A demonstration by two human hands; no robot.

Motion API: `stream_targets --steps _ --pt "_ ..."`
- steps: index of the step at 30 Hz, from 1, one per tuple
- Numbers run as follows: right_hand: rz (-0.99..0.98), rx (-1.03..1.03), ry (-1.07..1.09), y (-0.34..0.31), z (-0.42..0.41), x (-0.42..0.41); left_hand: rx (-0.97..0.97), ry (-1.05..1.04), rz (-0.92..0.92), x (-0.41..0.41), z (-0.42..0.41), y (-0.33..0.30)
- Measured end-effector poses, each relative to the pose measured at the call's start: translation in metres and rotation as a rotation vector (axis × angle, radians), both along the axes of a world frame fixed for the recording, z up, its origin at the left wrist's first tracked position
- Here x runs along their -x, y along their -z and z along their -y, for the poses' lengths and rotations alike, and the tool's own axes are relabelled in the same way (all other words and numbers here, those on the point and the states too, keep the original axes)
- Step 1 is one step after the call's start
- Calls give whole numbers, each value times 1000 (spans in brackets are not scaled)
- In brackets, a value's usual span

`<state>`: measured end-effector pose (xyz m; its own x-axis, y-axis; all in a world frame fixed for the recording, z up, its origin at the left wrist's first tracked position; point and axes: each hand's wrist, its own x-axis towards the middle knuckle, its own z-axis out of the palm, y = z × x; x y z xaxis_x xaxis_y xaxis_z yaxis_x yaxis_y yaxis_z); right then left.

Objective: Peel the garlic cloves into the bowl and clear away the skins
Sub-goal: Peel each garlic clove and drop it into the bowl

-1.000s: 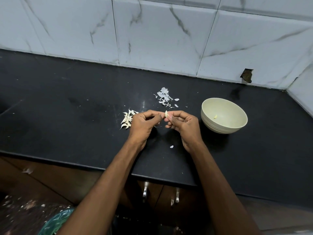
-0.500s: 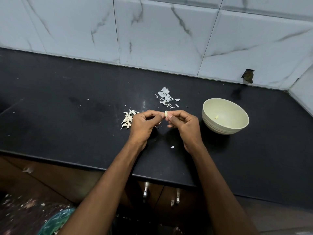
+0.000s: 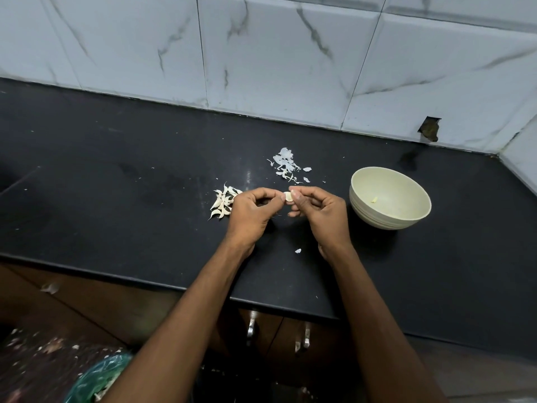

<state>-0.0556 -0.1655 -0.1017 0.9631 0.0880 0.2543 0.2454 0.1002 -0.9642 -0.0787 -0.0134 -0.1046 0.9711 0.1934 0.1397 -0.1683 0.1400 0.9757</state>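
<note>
My left hand (image 3: 252, 212) and my right hand (image 3: 321, 212) meet above the black counter (image 3: 116, 205), both pinching one small garlic clove (image 3: 288, 196) between fingertips. A heap of unpeeled cloves (image 3: 222, 202) lies just left of my left hand. Loose white skins (image 3: 286, 165) are scattered behind the hands, and one skin flake (image 3: 298, 251) lies between my wrists. The pale green bowl (image 3: 363, 199) stands to the right of my right hand, with one small peeled piece (image 3: 374, 200) inside.
Marble wall tiles (image 3: 261, 59) run along the back and turn at the right corner. A dark hole (image 3: 429, 130) shows in the tile behind the bowl. Below the counter edge are cabinet handles (image 3: 252, 327) and a green plastic bag (image 3: 98, 376) on a littered floor.
The hands stay together on the clove with only slight finger movement. Bowl, cloves and skins have not moved.
</note>
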Motion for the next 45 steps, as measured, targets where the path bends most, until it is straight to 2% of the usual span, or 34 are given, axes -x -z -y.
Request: stream_targets --steps 12,25,33,45 --pt "13 24 -8 -2 0 2 115 10 -53 -3 -2 0" --pt "102 160 14 -2 -1 4 63 -6 -30 -4 -3 2" --pt "8 135 -17 -2 -1 2 46 16 -30 -4 -3 3" --pt "-167 -53 -106 -6 6 1 67 44 -52 -4 -2 1"
